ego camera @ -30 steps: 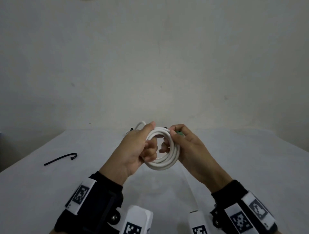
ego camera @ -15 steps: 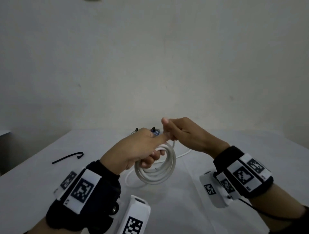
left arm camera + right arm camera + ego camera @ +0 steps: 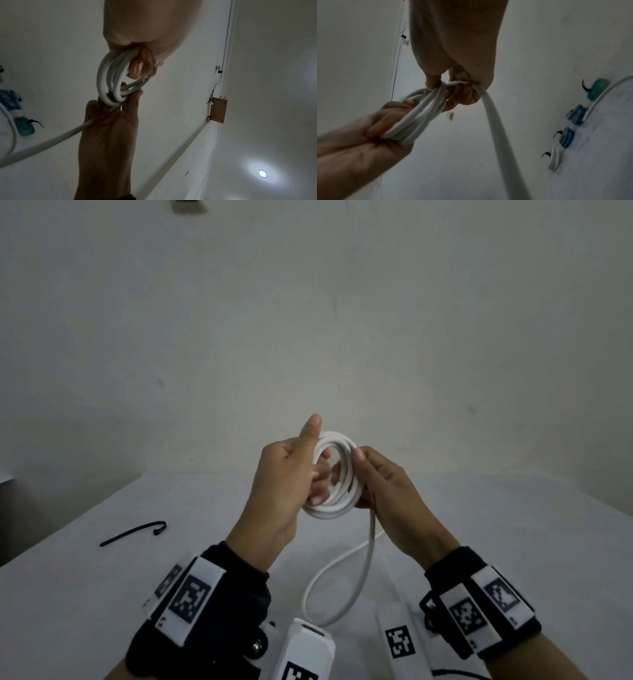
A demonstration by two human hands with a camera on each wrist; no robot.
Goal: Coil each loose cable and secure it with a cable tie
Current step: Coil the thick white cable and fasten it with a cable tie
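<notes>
I hold a white cable coil (image 3: 337,474) upright above the table, between both hands. My left hand (image 3: 308,467) grips its left side, fingers curled through the ring and thumb pointing up. Gripping the right side is my right hand (image 3: 366,477), where the loose tail (image 3: 346,577) leaves the coil and loops down toward my wrists. The left wrist view shows the coil (image 3: 111,75) hanging from my curled left fingers, with the right hand (image 3: 109,128) pinching it below. In the right wrist view the tail (image 3: 498,128) runs out of my right fist. A black cable tie (image 3: 133,533) lies on the table at left.
The white table (image 3: 513,542) meets a plain wall behind. In the right wrist view, several coiled cables lie in a row on the table: a teal one (image 3: 597,89), two blue ones (image 3: 576,115), and a white one (image 3: 554,158), with black tie ends showing on three of them.
My right hand, which was raised over the left half a second ago, has come back down to the coil's right side. The coil is held higher, and the tail now loops near my wrists.
</notes>
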